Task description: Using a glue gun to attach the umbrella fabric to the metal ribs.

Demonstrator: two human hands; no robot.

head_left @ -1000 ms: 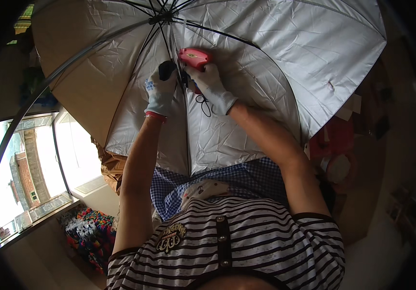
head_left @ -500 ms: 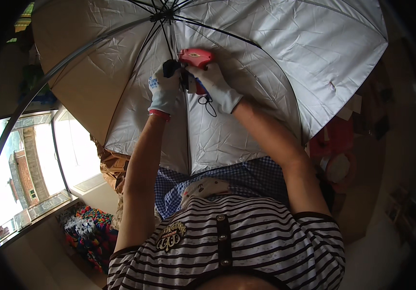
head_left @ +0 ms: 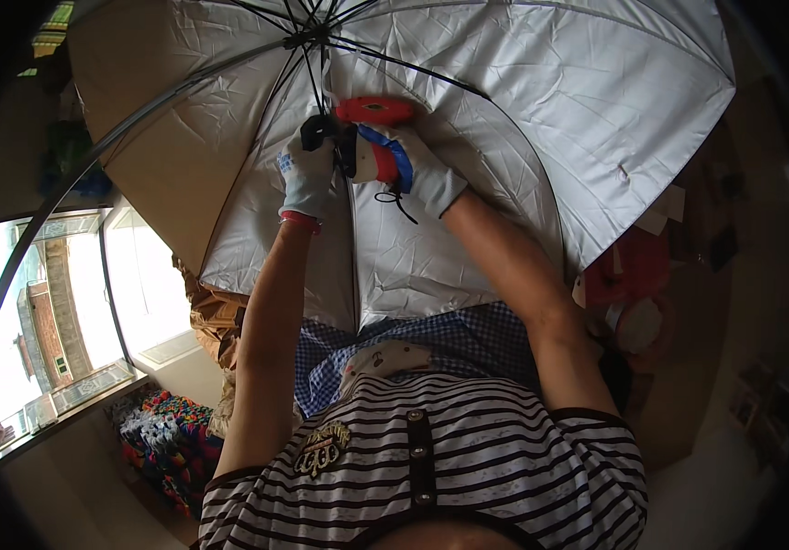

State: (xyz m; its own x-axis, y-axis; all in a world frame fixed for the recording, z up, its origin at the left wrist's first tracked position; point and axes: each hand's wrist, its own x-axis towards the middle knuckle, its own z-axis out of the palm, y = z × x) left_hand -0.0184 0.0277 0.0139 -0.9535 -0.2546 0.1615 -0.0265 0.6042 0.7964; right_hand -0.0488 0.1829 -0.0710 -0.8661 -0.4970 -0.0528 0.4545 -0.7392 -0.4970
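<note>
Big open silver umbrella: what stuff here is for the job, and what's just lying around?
In use:
Open silver umbrella with thin black ribs
Red, rounded, plastic-looking tool, in the white-gloved right hand
Small black piece, at the white-gloved left hand

Probably just lying about:
Crumpled brown papery heap, left side
Multicoloured patterned cloth bundle, lower left

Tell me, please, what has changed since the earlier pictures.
The right hand has turned the red tool, exposing more of its blue part, and shifted slightly right. It still grips the tool; the left hand and umbrella stayed nearly as they were.
</note>
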